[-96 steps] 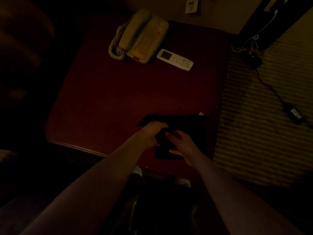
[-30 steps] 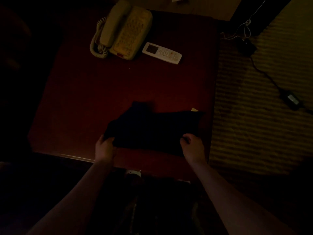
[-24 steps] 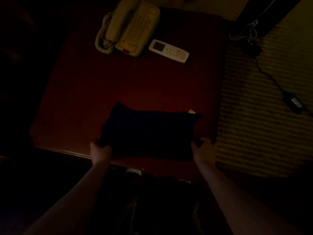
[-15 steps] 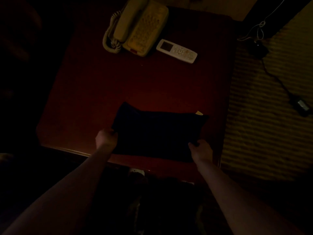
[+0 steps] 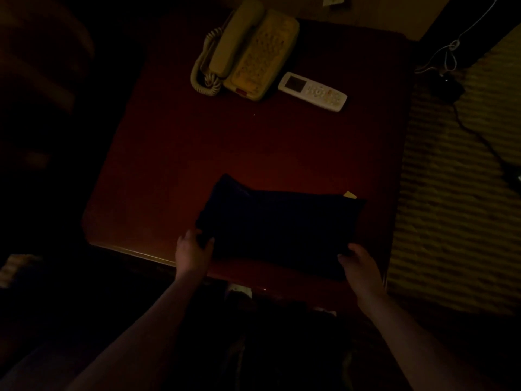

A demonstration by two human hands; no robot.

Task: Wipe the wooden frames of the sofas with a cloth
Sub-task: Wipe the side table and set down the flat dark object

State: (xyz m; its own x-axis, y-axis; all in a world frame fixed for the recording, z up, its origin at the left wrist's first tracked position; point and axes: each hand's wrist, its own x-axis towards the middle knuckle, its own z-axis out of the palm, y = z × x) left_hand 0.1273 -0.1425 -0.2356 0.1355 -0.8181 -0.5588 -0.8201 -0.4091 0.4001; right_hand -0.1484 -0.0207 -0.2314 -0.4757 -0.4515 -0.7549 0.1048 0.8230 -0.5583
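In the head view, a dark cloth [image 5: 277,231] is lying spread on the near part of a dark red desk [image 5: 197,153], reaching close to the desk's near edge. The left hand [image 5: 193,253] is gripping the cloth's near left corner, its fingers [image 5: 210,241] curling onto the fabric. The right hand [image 5: 359,266] is holding the near right corner, the thumb lying along the cloth's edge; the light is too dim to tell how far its fingers are wrapping under. Both forearms are reaching in from the bottom of the view. A small pale tag [image 5: 350,195] is showing just beyond the cloth's far right corner. At the far side of the desk a beige phone [image 5: 248,52] is sitting with its coiled cord to the left, and a white remote [image 5: 312,91] is lying just beside it on the right. Right of the desk a striped carpet [image 5: 456,221] is showing, with a black cable [image 5: 479,136] running across it.
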